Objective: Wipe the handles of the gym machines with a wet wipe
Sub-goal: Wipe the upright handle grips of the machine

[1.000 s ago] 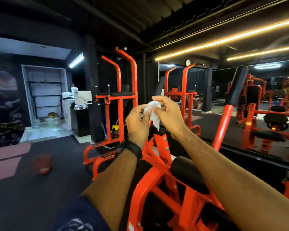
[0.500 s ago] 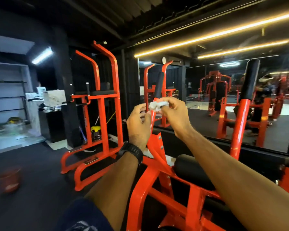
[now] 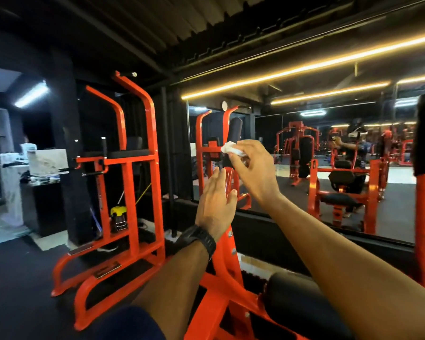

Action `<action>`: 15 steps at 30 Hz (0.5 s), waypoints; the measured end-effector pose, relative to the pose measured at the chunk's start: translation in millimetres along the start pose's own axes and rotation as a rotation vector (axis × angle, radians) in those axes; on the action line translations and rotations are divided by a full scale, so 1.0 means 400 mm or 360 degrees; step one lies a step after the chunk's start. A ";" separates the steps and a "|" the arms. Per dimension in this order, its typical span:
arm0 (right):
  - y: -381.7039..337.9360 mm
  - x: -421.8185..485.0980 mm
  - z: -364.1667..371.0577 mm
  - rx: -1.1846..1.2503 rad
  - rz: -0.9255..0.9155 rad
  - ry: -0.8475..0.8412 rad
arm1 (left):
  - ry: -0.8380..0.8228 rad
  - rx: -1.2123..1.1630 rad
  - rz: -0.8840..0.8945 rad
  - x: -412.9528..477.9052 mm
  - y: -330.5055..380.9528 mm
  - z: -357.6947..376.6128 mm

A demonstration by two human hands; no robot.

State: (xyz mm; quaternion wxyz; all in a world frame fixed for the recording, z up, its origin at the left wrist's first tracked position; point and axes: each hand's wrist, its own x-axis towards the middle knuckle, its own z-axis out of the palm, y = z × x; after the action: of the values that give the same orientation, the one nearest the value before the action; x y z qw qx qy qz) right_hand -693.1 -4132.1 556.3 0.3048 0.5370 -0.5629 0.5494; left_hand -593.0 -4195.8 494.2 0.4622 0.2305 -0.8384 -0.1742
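Low right in the frame, a black pad (image 3: 295,300) is sitting on the orange machine (image 3: 221,285). At centre, the left hand (image 3: 215,202) is hovering with fingers straight, holding nothing. Just up and right of it, the right hand (image 3: 255,173) is pinching a crumpled white wet wipe (image 3: 231,148) right at the black handle (image 3: 234,130). A wall mirror (image 3: 390,212) is filling the right side beyond.
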 end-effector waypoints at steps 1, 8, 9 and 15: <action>0.017 0.012 0.018 -0.0027 -0.0030 -0.0023 | 0.0007 0.0005 0.0025 0.019 -0.012 0.012; 0.102 -0.010 0.091 -0.0332 -0.0235 -0.0206 | 0.0105 0.0027 0.0242 0.046 -0.078 0.065; 0.110 -0.016 0.091 -0.0390 -0.0278 -0.0172 | 0.0127 0.0017 0.0268 0.045 -0.083 0.070; 0.088 0.027 0.092 -0.0235 0.0068 0.0165 | 0.0132 -0.0144 0.0240 0.029 -0.098 0.073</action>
State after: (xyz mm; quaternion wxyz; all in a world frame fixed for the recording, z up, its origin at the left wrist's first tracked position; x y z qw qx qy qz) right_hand -719.6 -4176.0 548.6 0.3605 0.4717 -0.5966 0.5399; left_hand -614.7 -4232.6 467.3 0.5182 0.1526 -0.8248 -0.1671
